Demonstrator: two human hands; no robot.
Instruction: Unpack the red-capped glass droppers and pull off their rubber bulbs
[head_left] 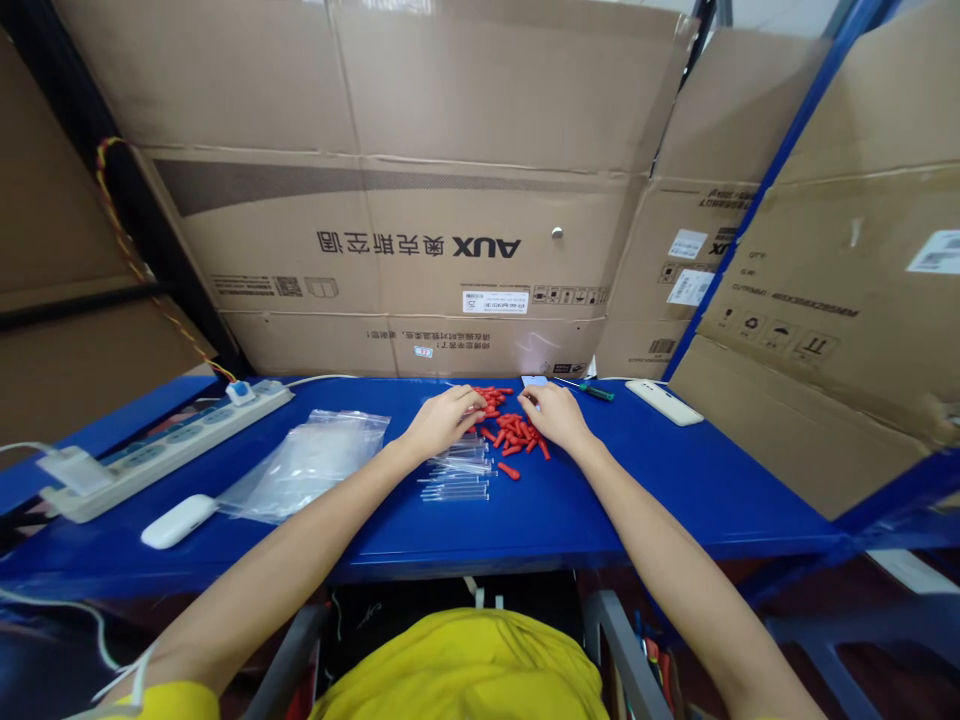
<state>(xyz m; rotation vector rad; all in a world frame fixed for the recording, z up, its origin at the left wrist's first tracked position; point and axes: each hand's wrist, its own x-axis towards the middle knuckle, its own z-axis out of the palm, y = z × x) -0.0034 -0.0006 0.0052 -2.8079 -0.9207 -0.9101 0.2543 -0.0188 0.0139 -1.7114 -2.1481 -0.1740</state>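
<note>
A loose pile of small red rubber bulbs [514,432], shaped like dropper bulbs, lies on the blue table. My left hand [448,415] reaches over the pile's left part, fingers curled, with fingertips against red pieces; whether one is gripped is hidden. Just right of the pile is my right hand [556,412], its thumb and fingers drawn together. Anything in that pinch is too small to make out. Thin clear tubes [457,487] lie side by side below my left hand. One single red bulb [508,471] rests apart, to the right of the tubes.
Clear plastic bags [315,460] lie left of my left forearm, near a white oval case [178,521]. A power strip [172,450] runs along the left. Behind are a green-handled screwdriver [596,392] and a pale phone [664,401]. Cardboard sheets [420,200] wall the table [675,490].
</note>
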